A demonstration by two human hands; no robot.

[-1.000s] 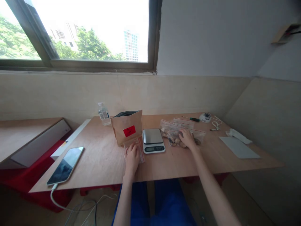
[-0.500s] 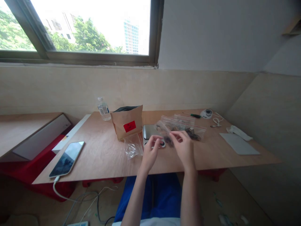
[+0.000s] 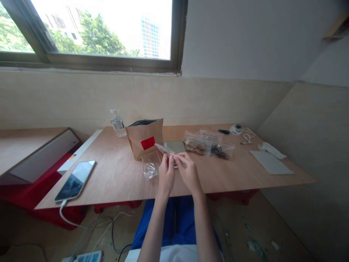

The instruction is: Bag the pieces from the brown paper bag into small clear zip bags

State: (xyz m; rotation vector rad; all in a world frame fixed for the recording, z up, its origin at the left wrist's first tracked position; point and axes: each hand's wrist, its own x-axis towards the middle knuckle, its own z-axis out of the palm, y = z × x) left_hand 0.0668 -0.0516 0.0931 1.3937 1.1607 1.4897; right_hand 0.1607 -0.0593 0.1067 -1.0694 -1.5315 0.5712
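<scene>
Both hands meet above the front middle of the table, pinching a clear plastic zip bag (image 3: 164, 148). My left hand (image 3: 166, 173) holds its edge with thumb and fingers, and my right hand (image 3: 188, 173) grips it close beside. What the bag contains is hidden by the fingers. Behind the hands lies a flat silver digital scale (image 3: 174, 146), partly covered by them. To the left, a crumpled clear bag (image 3: 150, 169) rests before an upright brown paper pouch (image 3: 144, 138) with a red label. Several filled zip bags (image 3: 197, 143) lie right of the scale.
A phone (image 3: 75, 181) on a charging cable lies at the left. A plastic bottle (image 3: 117, 123) stands behind the pouch. Farther right are a green-handled screwdriver (image 3: 223, 131), a white dome camera (image 3: 236, 129), a white cable (image 3: 247, 137) and a pale sheet (image 3: 271, 162).
My right hand has moved left, carrying the zip bag from near the filled bags to my left hand. Both hands now hold it together. The view has shifted slightly.
</scene>
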